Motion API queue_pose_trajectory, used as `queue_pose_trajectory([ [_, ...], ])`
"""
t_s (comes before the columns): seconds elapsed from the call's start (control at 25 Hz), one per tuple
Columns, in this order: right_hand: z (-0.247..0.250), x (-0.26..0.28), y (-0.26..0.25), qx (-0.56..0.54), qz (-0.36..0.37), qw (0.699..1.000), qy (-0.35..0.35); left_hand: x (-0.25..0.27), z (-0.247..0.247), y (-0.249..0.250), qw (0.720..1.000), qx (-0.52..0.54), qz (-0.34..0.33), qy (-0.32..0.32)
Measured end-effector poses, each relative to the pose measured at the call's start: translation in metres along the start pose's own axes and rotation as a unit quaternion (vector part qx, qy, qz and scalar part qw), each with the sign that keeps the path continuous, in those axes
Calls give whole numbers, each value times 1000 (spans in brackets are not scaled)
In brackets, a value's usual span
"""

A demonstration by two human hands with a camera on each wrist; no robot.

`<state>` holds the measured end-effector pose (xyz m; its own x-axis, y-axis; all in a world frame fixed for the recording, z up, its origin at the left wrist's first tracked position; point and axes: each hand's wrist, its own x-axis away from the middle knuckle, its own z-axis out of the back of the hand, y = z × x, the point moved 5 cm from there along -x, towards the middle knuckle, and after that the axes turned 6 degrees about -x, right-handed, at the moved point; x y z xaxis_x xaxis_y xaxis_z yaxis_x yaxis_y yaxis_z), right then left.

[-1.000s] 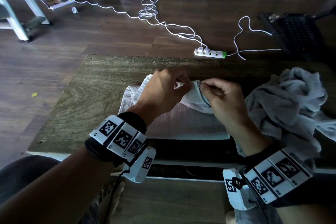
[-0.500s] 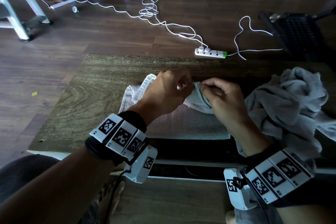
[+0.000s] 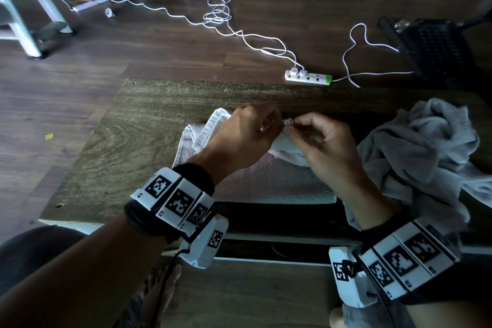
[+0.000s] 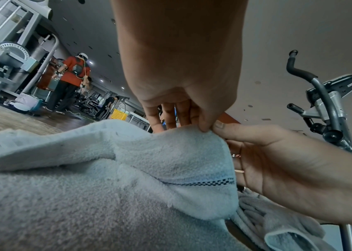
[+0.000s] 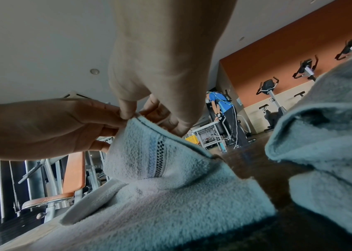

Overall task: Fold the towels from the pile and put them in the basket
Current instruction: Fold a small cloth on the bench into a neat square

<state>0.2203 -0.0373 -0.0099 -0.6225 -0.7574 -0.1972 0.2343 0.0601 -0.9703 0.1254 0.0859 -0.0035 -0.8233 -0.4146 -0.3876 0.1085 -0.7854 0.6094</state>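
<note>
A white towel (image 3: 255, 181) with a checked stripe lies on the wooden table (image 3: 149, 141), one end raised off the rest. My left hand (image 3: 277, 125) and right hand (image 3: 290, 128) meet above it, and both pinch the same raised corner. In the left wrist view my left hand (image 4: 205, 127) nips the towel (image 4: 127, 169) edge between thumb and finger. In the right wrist view my right hand (image 5: 132, 116) pinches the towel (image 5: 170, 186) corner at its dark hem. A crumpled pile of grey towels (image 3: 426, 152) lies to the right. A black basket (image 3: 436, 45) stands on the floor beyond.
A white power strip (image 3: 308, 78) and loose cables (image 3: 218, 10) lie on the floor past the table's far edge. Metal frame legs (image 3: 40, 8) stand at the far left. The towel pile (image 5: 331, 135) sits close beside my right wrist.
Both hands have stayed together at the towel's corner. Their fingertips have drawn closer, so less of the striped fold shows between them.
</note>
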Motion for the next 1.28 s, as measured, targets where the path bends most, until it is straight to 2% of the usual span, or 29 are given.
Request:
queue_pose_trajectory([
  [0.2, 1, 0, 1, 29, 21, 999, 8, -1, 1, 1, 1000, -5, 12, -12],
  [0.28, 1, 1, -1, 39, 36, 999, -7, -1, 3, 0, 999, -6, 17, -37],
  [0.4, 1, 2, -5, 82, 84, 993, -27, -2, -1, 4, 993, -12, -51, -105],
  [0.48, 2, 3, -7, 93, 105, 990, -35, -1, -2, 2, 989, -10, -82, -119],
  [0.56, 6, 4, -9, 92, 121, 988, -34, -1, 4, -7, 989, -28, -90, -114],
  [0.64, 11, 7, -16, 74, 139, 987, -24, 4, 11, -18, 987, -90, -79, -104],
  [0.76, 26, 13, -28, 49, 157, 986, 24, 13, 27, -23, 981, -166, -58, -85],
  [0.92, 57, 17, -40, 29, 146, 984, 97, 31, 56, -20, 977, -207, -18, -41],
  [1.08, 73, 13, -61, 6, 126, 979, 161, 50, 84, -6, 978, -207, 10, -34],
  [1.2, 77, 10, -84, -7, 116, 978, 172, 55, 111, 10, 979, -201, 32, -21],
  [1.28, 81, 7, -90, -4, 104, 979, 176, 56, 129, 17, 979, -201, 23, -13],
])
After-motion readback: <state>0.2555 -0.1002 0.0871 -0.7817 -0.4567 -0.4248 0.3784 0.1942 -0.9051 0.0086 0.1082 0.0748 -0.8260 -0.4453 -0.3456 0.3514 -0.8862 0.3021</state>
